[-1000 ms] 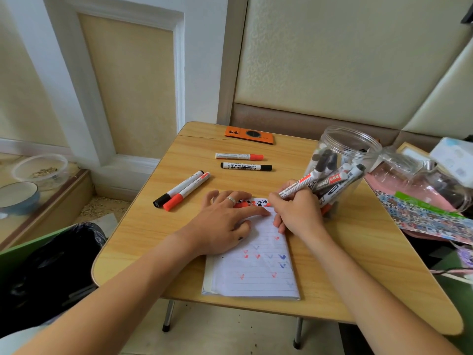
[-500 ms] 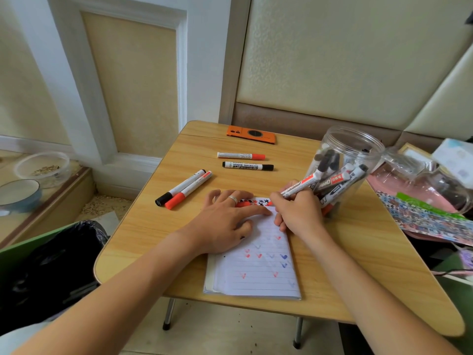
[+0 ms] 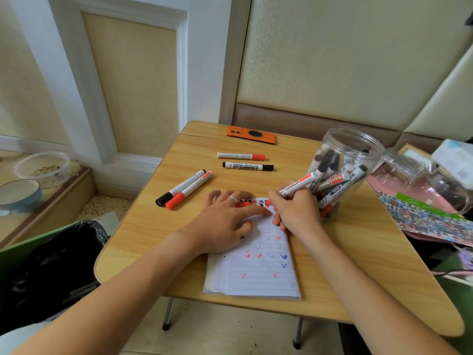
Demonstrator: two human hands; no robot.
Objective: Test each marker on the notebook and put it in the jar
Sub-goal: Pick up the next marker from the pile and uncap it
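Note:
A lined notebook [image 3: 258,272] with red and blue tick marks lies near the table's front edge. My left hand [image 3: 225,221] presses flat on its upper left, a red cap under the fingers. My right hand [image 3: 294,213] grips a red marker [image 3: 298,186] with its tip down on the top of the page. Right behind that hand stands a clear plastic jar [image 3: 343,155] holding several markers. Loose on the table lie a black and red pair [image 3: 184,188], another red marker [image 3: 240,156] and a black marker [image 3: 247,166].
An orange phone [image 3: 251,134] lies at the table's [image 3: 358,252] far edge. Clear containers and a patterned sheet [image 3: 425,216] crowd the right side. A black bin bag [image 3: 51,265] sits low on the left, with bowls [image 3: 41,167] on a ledge beyond it.
Both hands stay nearly in place. The marker tip makes small strokes at the top of the page.

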